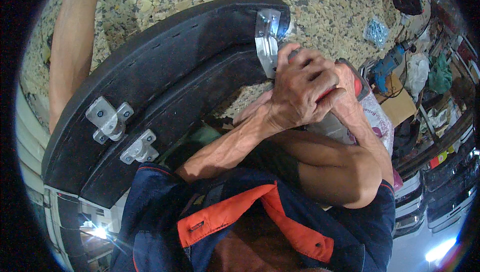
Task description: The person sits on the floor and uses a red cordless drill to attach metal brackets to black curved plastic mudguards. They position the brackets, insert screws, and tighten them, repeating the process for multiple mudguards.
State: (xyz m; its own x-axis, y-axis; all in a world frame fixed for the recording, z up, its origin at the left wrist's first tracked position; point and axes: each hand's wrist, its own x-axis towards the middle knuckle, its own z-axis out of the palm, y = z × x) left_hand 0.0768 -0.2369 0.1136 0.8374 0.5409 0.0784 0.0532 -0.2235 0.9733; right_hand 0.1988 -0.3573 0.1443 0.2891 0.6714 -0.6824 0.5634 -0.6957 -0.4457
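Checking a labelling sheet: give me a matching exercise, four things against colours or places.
1. curved panel
2. drill
3. collar trim
4. long metal bracket

A. orange, on the dark top
B. silvery, beside the left hand
C. black, with a ridge along it
D. blue, at the picture's right

Pairs: 1-C, 2-D, 3-A, 4-B

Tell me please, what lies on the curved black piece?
The piece bears metal brackets near its left end and a shiny plate at its right; what they cover cannot be seen.
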